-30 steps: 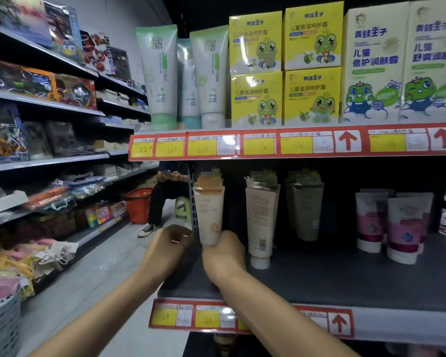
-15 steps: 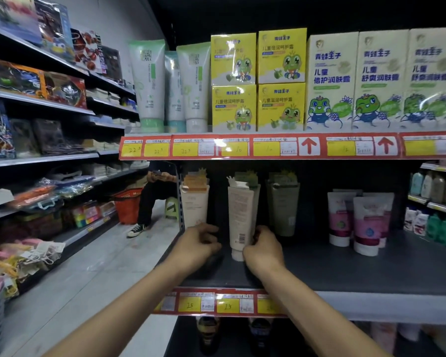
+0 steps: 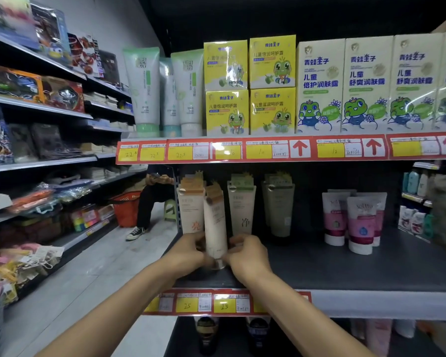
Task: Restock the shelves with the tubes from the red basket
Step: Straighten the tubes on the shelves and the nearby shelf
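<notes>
Fingers of my L hand and R hand pinch the tube low, either side near its cap, prob. to steady it cap-down so it won't tip. It stands at the shelf front, just ahead of the row of similar tubes. The red basket sits well back on the aisle floor.
</notes>
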Motion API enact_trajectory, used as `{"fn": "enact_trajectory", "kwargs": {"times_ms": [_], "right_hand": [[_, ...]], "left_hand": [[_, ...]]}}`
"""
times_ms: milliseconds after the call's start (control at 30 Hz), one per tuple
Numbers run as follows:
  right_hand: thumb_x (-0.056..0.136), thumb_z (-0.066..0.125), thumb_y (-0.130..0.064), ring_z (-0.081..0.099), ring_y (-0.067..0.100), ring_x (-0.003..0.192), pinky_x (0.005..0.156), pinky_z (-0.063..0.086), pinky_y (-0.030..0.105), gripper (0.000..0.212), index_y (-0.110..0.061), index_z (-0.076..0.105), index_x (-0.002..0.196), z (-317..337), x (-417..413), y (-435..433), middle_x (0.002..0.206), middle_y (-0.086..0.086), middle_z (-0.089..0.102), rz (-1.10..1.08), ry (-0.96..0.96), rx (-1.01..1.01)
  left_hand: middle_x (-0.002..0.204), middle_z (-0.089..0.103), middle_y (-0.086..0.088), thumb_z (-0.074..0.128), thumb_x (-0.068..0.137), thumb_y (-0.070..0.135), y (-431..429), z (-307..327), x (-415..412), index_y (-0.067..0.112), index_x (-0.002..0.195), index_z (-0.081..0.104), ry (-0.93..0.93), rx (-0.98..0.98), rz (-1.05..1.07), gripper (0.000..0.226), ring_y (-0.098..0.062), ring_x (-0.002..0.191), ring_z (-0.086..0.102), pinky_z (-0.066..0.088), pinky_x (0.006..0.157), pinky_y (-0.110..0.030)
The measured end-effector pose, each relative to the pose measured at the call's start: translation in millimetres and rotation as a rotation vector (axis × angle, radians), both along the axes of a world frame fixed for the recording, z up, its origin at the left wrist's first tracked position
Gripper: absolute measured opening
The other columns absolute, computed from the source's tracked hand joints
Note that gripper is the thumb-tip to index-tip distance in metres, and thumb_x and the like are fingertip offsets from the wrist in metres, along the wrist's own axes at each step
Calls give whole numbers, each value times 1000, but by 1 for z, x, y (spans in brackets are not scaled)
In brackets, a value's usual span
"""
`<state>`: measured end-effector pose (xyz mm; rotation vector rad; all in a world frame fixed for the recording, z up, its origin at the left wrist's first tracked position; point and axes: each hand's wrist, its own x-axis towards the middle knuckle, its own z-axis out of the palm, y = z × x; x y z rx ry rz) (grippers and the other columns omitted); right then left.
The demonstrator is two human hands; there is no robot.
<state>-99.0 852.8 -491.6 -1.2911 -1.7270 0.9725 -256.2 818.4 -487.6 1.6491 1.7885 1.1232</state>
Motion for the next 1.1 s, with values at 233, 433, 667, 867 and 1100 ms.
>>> {"fn": "enact_trajectory", "kwargs": {"times_ms": [233,433,667,867,1100], "right_hand": [[85,79,-12,65,16,109,96,53,30,54,-21,58,133,-1,1,7,116,-2,69,41,-35,-33],[91,69,-5,57,21,126,105,47,31,68,-23,43,151,7,3,11,135,2,61,141,21,-58],[95,67,-6,65,22,115,76,51,16,50,-14,55,142,8,3,10,130,8,67,240,62,-58],[84,81,-14,68,16,101,89,53,27,45,-15,63,126,3,0,8,110,2,72,207,4,26],[76,86,-12,68,10,99,81,51,19,49,-16,69,122,2,-12,3,110,-3,74,250,-38,120]], "left_hand": [[105,74,3,92,51,37,-4,2,2,29,114,68,-1,42,32,68,-13,99,68,54,85,-26],[93,67,4,92,66,40,-5,-4,5,24,106,62,-14,105,171,52,-15,89,66,45,69,-23],[89,69,0,90,71,36,-5,-5,3,21,103,64,-9,140,183,45,-16,84,66,46,67,-23],[104,73,6,82,81,28,-16,-2,-8,24,113,69,4,95,138,35,-10,98,69,55,85,-26],[98,75,4,88,75,33,-31,3,-19,22,108,67,-69,113,159,41,-8,92,71,51,73,-16]]}}
